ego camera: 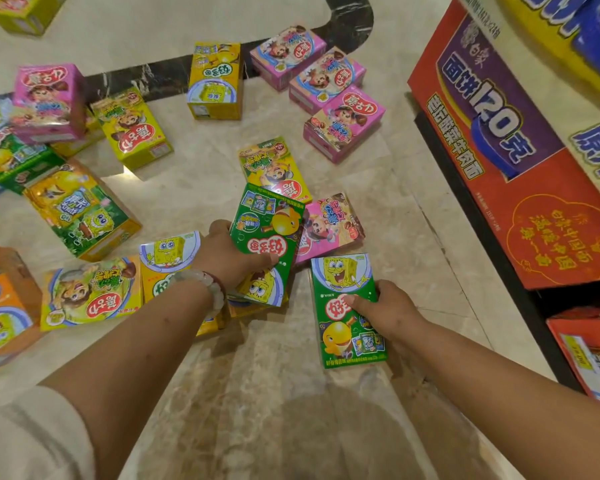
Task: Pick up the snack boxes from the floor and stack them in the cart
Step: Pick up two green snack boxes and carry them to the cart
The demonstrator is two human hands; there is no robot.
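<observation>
Grip, L hand (231, 252) & R hand (387, 308): one green snack box (267, 233) each, (347, 311)

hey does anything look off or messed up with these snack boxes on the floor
Yes. The boxes lie scattered across the marble floor at all angles, some tipped onto each other. Near the left hand, its green box overlaps a pink box. The right hand grips another green box. No crushing or spills show.

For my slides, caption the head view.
Each hand holds a green box above scattered snack boxes.
</observation>
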